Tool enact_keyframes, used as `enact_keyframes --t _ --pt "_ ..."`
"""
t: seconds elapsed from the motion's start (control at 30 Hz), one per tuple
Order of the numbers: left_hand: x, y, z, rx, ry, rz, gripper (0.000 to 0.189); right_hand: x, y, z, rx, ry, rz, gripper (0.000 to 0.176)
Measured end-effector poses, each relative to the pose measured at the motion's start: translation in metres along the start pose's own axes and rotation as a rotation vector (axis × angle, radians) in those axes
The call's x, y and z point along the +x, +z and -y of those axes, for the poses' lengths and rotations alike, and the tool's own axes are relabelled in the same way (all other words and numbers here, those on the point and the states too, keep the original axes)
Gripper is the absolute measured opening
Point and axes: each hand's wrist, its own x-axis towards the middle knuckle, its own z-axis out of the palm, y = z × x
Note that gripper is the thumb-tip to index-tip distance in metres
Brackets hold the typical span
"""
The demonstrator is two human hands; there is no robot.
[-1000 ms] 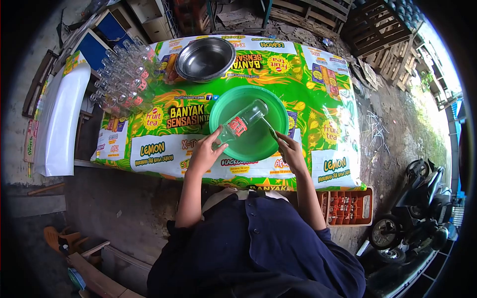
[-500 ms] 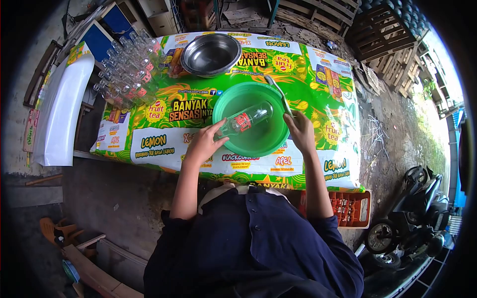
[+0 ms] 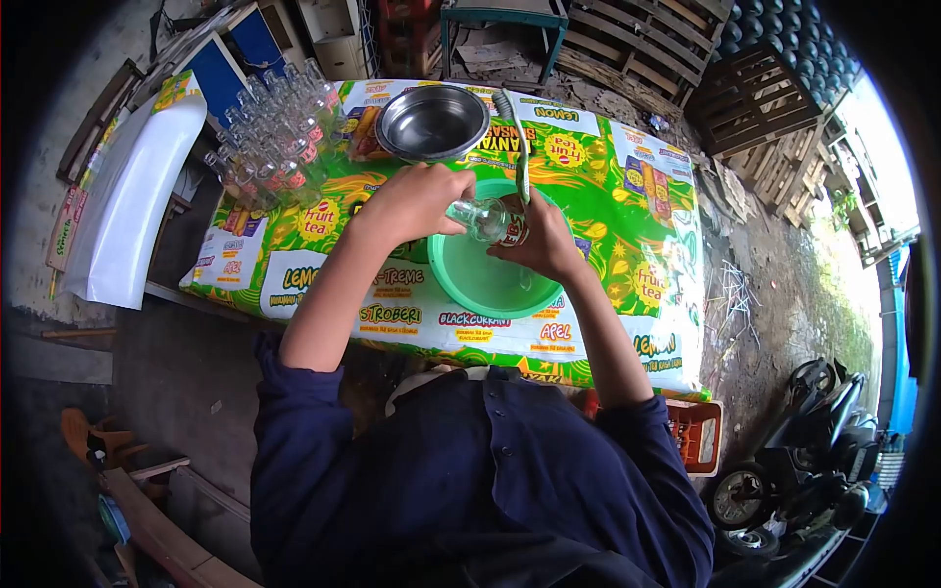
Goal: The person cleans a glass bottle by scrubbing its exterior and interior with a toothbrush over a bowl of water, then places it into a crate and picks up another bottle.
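Over the green basin (image 3: 447, 281), a clear glass bottle (image 3: 482, 220) with a red label is held tilted between both hands. My left hand (image 3: 428, 199) is closed around one end of it, its fingers partly hidden. My right hand (image 3: 542, 238) wraps the labelled part. A long-handled brush (image 3: 522, 157) also sticks up from my right hand, its bristled head pointing away from me past the basin. Water shows in the basin below.
Behind the basin stands a steel bowl (image 3: 432, 122). Several glass bottles (image 3: 270, 142) crowd the table's left end. A patterned plastic cover (image 3: 627, 211) lies over the table. A red crate (image 3: 698, 431) is below the near right edge, and a motorcycle (image 3: 794, 470) stands farther right.
The bottle has been lifted out of the basin into both hands. My left hand moved up and away from me. The brush now points upright in my right hand, which moved left.
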Motion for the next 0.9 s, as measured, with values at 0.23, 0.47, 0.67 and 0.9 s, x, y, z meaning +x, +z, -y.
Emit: enact_keyframes --t 0.23,0.47,0.67,0.9 --pt "-0.012 0.033 0.015 -0.629 -0.059 -0.489 0.085 -0.007 0.009 -0.011 0.231 -0.02 -0.171 0.063" --pt "-0.012 0.095 -0.003 -1.027 0.013 -0.578 0.041 -0.007 0.025 0.006 0.313 0.062 -0.028 0.059" --pt "-0.053 0.05 0.01 -0.86 -0.097 -0.862 0.027 -0.009 -0.008 0.009 0.1 0.379 0.069 0.041" --pt "-0.092 0.092 0.07 -0.68 -0.309 -0.91 0.027 -0.09 -0.001 -0.044 0.071 0.403 0.041 0.024"
